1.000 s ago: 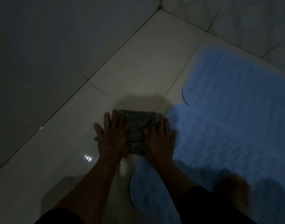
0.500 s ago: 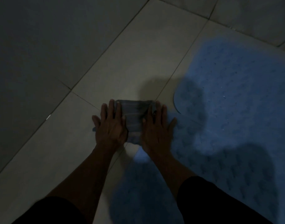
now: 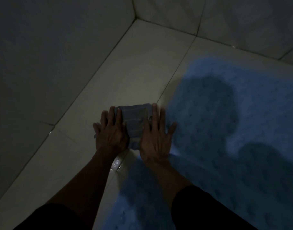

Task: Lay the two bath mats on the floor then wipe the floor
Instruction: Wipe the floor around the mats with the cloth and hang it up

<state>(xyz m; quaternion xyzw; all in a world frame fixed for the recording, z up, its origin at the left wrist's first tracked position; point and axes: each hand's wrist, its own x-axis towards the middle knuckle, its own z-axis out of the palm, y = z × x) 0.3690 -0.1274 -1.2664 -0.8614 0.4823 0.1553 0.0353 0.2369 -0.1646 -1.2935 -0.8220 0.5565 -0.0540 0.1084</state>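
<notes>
Flat and spread, both your hands press a folded grey cloth (image 3: 134,122) onto the pale floor tiles (image 3: 142,67), fingers straight and curled round nothing. Your left hand (image 3: 110,132) covers the cloth's left side; your right hand (image 3: 154,136) covers its right side, thumb pointing out towards the blue bath mat (image 3: 242,130). That mat lies flat on the floor just to your right, blurred and partly in shadow, so you cannot tell whether it is one mat or two. Dim grey walls (image 3: 51,47) meet in a corner ahead.
</notes>
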